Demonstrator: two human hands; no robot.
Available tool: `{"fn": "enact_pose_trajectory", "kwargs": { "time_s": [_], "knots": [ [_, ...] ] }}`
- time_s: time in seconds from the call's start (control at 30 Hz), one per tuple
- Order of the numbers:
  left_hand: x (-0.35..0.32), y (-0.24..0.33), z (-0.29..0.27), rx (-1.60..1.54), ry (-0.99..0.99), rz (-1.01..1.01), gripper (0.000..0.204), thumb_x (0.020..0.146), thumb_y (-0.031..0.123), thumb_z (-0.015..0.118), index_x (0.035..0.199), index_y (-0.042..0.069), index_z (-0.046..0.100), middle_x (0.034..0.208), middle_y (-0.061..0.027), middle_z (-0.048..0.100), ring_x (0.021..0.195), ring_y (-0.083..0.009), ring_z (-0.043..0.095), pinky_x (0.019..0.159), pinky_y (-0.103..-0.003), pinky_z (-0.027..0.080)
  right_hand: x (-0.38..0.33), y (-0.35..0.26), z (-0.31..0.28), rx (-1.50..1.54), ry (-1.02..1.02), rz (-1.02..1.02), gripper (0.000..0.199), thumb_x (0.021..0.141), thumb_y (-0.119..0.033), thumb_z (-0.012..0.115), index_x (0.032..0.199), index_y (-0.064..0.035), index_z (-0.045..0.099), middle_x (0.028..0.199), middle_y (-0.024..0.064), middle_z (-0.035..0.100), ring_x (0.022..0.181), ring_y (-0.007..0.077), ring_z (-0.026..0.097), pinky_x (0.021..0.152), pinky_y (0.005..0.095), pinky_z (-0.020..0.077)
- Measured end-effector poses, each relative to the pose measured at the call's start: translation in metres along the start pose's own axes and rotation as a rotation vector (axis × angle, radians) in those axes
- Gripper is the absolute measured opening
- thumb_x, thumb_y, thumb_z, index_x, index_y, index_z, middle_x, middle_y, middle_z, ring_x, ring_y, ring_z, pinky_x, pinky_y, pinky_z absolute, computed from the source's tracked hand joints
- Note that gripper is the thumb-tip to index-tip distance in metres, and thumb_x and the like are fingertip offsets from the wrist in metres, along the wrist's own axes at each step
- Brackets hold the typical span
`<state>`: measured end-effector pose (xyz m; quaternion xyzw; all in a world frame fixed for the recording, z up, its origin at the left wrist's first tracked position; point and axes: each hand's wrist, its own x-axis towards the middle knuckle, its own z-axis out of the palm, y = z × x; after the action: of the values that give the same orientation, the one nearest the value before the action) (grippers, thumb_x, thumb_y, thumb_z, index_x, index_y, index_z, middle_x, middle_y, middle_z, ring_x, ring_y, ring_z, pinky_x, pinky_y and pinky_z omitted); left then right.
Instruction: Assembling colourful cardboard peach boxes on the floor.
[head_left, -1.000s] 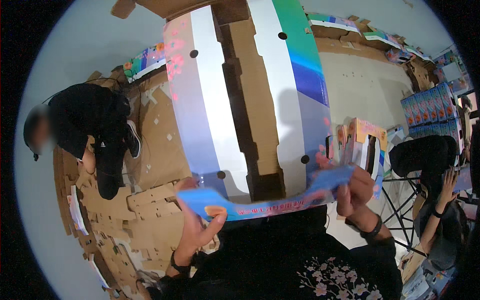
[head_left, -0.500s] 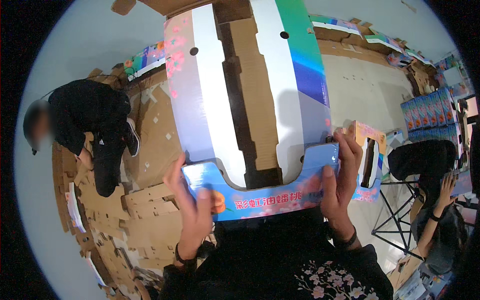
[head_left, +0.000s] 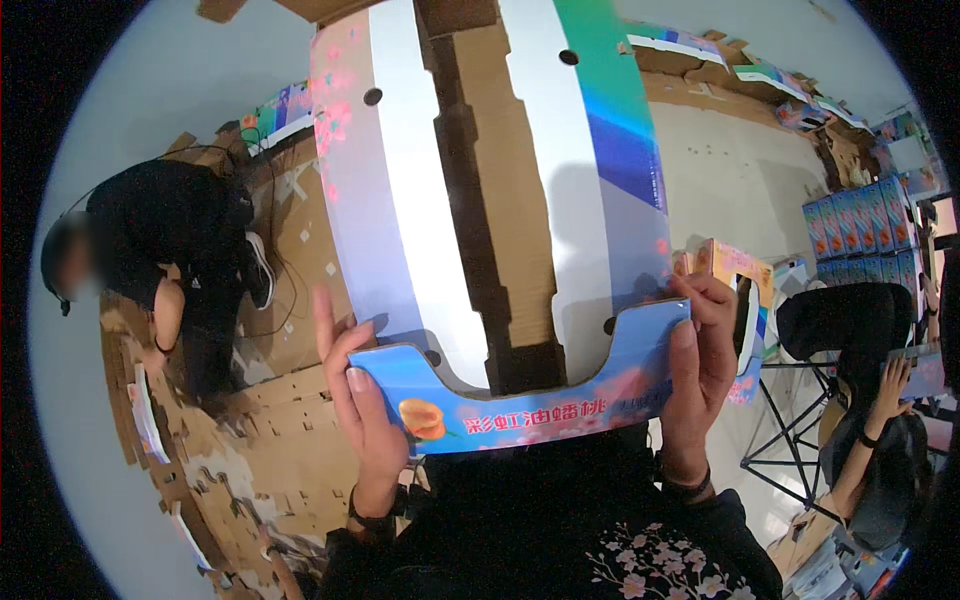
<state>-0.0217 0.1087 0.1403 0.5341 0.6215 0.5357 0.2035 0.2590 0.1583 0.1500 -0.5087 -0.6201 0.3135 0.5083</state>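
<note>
Folded up since a second ago, the blue end flap of the printed carton blank (head_left: 500,230) now stands square across its near edge, left hand (head_left: 365,400) and right hand (head_left: 700,350) each gripping a corner, held up above the cardboard-littered floor (head_left: 290,470)

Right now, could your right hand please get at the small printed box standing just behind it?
Probably yes. The right hand grips the blue flap of the flat carton, and the small box stands right beside it with nothing between; it would have to let go first.

Flat printed cardboard box blank (head_left: 490,200), upright, blue flap folded up.
</note>
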Motion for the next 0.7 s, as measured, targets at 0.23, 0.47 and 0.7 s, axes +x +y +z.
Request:
{"fn": "enact_pose_trajectory", "kwargs": {
  "time_s": [0.23,0.47,0.7],
  "knots": [
    [0.000,-0.010,0.003,-0.144,0.005,-0.222,0.060,0.102,0.027,0.042,0.152,0.003,0.021,0.156,-0.0187,0.028,0.140,-0.0277,0.033,0.116,-0.041,0.024,-0.001,0.007,0.014,0.103,0.043,0.171,0.044,0.097,-0.015,0.050,0.139,0.0003,0.045,0.125,0.0108,0.048,0.120,0.0192,0.046,0.107,0.0322,0.0279],
    [-0.029,-0.004,-0.035,-0.236,-0.310,-0.286,0.078,0.093,0.028,0.057,0.152,0.002,0.015,0.148,-0.0196,0.033,0.135,-0.0312,0.036,0.113,-0.044,0.027,-0.004,0.001,-0.041,0.242,-0.281,0.370,0.085,0.078,-0.024,0.076,0.148,-0.0034,0.032,0.120,0.0075,0.052,0.101,0.0160,0.050,0.084,0.0293,0.0403],
    [0.046,-0.023,-0.057,-0.060,-0.233,-0.068,0.065,0.093,0.045,0.058,0.137,0.000,0.043,0.123,-0.0114,0.053,0.113,-0.0224,0.050,0.102,-0.039,0.036,0.057,0.022,-0.044,0.140,-0.103,0.142,0.064,0.091,-0.041,0.062,0.137,0.0003,0.047,0.108,0.0080,0.056,0.084,0.0128,0.051,0.077,0.0260,0.0412]
  ]
}}
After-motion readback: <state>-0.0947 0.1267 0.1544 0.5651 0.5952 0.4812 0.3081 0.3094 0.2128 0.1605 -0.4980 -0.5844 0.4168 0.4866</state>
